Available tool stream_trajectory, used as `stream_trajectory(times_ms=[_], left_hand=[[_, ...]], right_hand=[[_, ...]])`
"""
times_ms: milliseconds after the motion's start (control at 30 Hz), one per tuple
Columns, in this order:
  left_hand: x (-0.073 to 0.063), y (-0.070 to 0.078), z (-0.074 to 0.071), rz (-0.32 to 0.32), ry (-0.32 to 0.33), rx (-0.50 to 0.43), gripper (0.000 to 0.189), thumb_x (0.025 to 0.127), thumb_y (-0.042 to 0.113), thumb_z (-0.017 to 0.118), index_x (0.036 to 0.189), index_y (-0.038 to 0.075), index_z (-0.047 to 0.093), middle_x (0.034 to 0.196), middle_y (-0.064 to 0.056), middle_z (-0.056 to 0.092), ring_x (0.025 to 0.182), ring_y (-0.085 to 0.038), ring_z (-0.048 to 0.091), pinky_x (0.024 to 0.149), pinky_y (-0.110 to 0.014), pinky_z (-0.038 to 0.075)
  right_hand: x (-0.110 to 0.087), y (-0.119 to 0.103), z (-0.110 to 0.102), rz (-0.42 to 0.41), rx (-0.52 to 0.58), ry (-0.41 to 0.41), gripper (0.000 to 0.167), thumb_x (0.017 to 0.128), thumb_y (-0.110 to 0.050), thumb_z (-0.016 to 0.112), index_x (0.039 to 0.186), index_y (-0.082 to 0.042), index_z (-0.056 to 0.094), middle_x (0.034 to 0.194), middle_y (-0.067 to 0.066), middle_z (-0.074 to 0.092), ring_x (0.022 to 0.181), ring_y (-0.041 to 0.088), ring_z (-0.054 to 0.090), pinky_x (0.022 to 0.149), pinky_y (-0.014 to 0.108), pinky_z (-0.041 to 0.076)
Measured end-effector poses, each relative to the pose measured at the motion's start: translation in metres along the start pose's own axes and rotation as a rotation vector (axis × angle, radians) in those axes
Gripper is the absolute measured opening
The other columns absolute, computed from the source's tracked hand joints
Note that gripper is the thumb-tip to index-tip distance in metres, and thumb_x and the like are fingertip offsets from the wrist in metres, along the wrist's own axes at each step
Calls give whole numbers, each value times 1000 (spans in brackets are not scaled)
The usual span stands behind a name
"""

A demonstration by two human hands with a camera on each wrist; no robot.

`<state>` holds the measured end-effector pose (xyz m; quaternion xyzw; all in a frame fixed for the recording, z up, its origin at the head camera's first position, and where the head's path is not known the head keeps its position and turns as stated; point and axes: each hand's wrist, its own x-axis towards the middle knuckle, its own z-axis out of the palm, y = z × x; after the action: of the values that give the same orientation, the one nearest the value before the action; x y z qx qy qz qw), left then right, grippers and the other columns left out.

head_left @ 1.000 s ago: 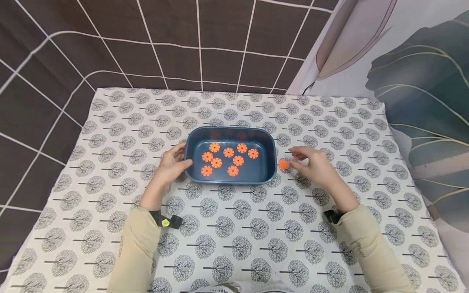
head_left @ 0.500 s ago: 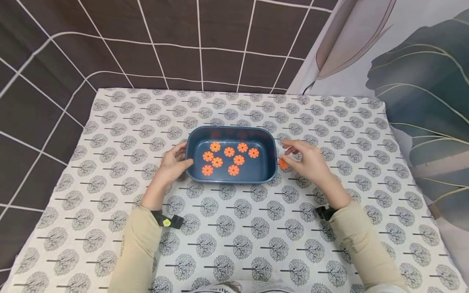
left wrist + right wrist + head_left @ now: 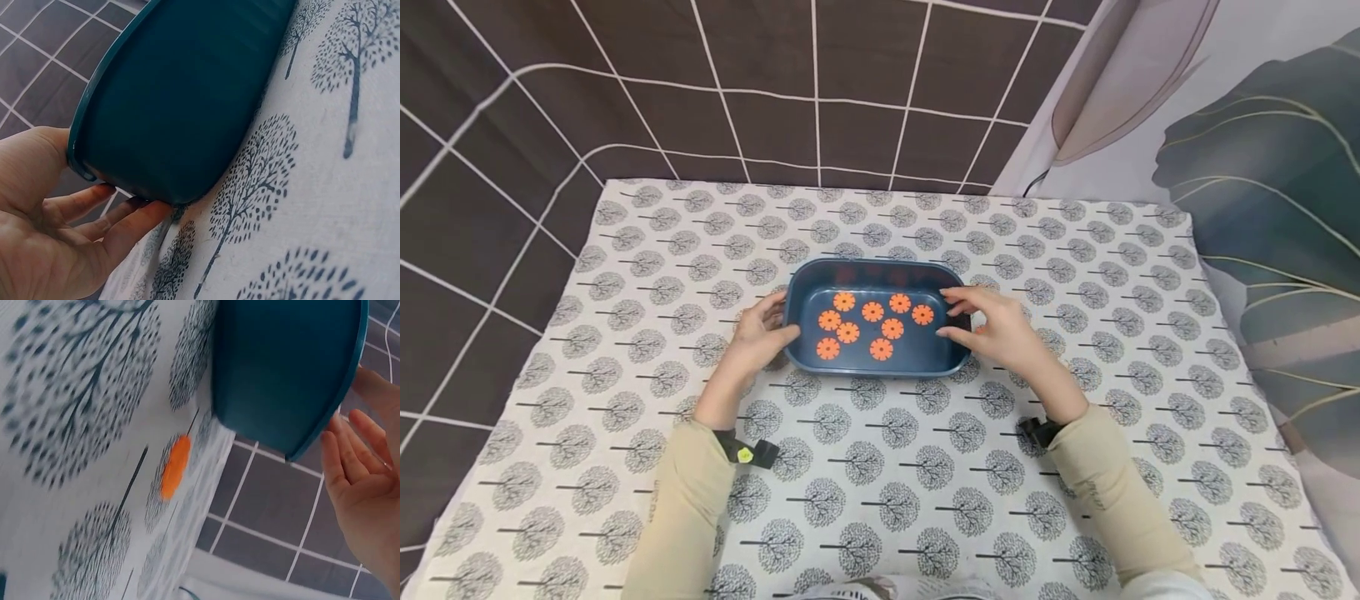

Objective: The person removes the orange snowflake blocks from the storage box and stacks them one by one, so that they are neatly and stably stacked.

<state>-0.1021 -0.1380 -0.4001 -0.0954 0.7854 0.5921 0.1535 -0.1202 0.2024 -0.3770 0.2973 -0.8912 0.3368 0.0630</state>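
Note:
A dark blue rectangular plastic bin (image 3: 880, 367) stands on the patterned cloth, with several notched orange discs (image 3: 892, 328) lying flat on its floor. My left hand (image 3: 758, 332) grips the bin's left end, thumb at the rim; in the left wrist view its fingers (image 3: 140, 222) lie against the outer wall. At the opposite end, my right hand (image 3: 992, 325) hovers over the rim with thumb and fingers spread apart, nothing pinched between them. Another orange disc (image 3: 175, 467) lies on the cloth just outside the bin, mostly hidden by the right hand in the head view.
The cloth with tree prints (image 3: 880, 483) covers the whole table. A dark curtain with white grid lines (image 3: 760, 75) hangs behind the far edge, and a leaf-patterned curtain (image 3: 1285, 192) hangs on the right.
My right hand has moved left from the loose orange disc to over the bin's right rim. That disc stays on the cloth, and my left hand keeps its grip.

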Motion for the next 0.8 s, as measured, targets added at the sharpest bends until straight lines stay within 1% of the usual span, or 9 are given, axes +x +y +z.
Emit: stream_trajectory(times_ms=[67, 133, 200, 233, 333, 500, 733, 800], left_hand=[[0, 0, 0, 1, 0, -6, 69, 84, 3, 59, 146, 12, 31, 144, -15, 37, 134, -30, 35, 108, -40, 37], [1, 0, 1, 1, -3, -6, 69, 83, 3, 59, 146, 13, 31, 145, -14, 37, 134, -30, 34, 108, -40, 36], [2, 0, 2, -2, -7, -5, 69, 83, 4, 59, 146, 13, 31, 145, -14, 36, 134, -30, 34, 108, -40, 36], [2, 0, 2, -3, -11, -5, 69, 83, 4, 59, 146, 13, 30, 145, -14, 36, 135, -30, 34, 108, -40, 36], [1, 1, 2, -4, -17, 2, 70, 84, 5, 59, 146, 13, 30, 145, -14, 36, 135, -30, 33, 108, -40, 36], [0, 3, 0, 4, -22, 0, 69, 85, 4, 58, 146, 12, 29, 145, -15, 36, 136, -30, 31, 109, -40, 35], [1, 0, -3, -10, -8, -1, 68, 85, 6, 59, 146, 12, 29, 145, -14, 36, 136, -29, 31, 109, -39, 35], [1, 0, -3, -8, -7, 3, 69, 85, 6, 59, 146, 12, 28, 146, -14, 36, 136, -29, 31, 109, -39, 34]], right_hand=[[2, -2, 4, 0, -7, -42, 57, 71, -17, 81, 121, -3, 59, 99, 12, 67, 87, 22, 65, 62, 34, 56], [5, -4, 7, 2, -5, -78, 58, 71, -16, 81, 123, -3, 58, 101, 13, 66, 88, 23, 65, 68, 35, 55], [7, -6, 10, 12, 11, -108, 60, 70, -17, 82, 124, -3, 57, 104, 14, 65, 89, 24, 64, 78, 39, 55], [7, -7, 13, 16, 23, -125, 60, 71, -17, 81, 124, -3, 57, 105, 15, 65, 90, 25, 64, 79, 39, 55], [8, -10, 20, 14, 57, -149, 59, 72, -16, 80, 124, -3, 56, 108, 16, 63, 91, 25, 64, 79, 39, 55], [13, -16, 31, -2, 51, -171, 57, 72, -17, 80, 123, -3, 57, 107, 15, 62, 90, 23, 64, 76, 35, 56], [26, -23, 41, -17, 69, -262, 56, 74, -14, 79, 125, -3, 56, 111, 15, 62, 92, 23, 62, 73, 36, 55], [29, -24, 45, -10, 47, -298, 57, 74, -14, 78, 126, -4, 56, 109, 13, 63, 92, 22, 62, 74, 36, 55]])
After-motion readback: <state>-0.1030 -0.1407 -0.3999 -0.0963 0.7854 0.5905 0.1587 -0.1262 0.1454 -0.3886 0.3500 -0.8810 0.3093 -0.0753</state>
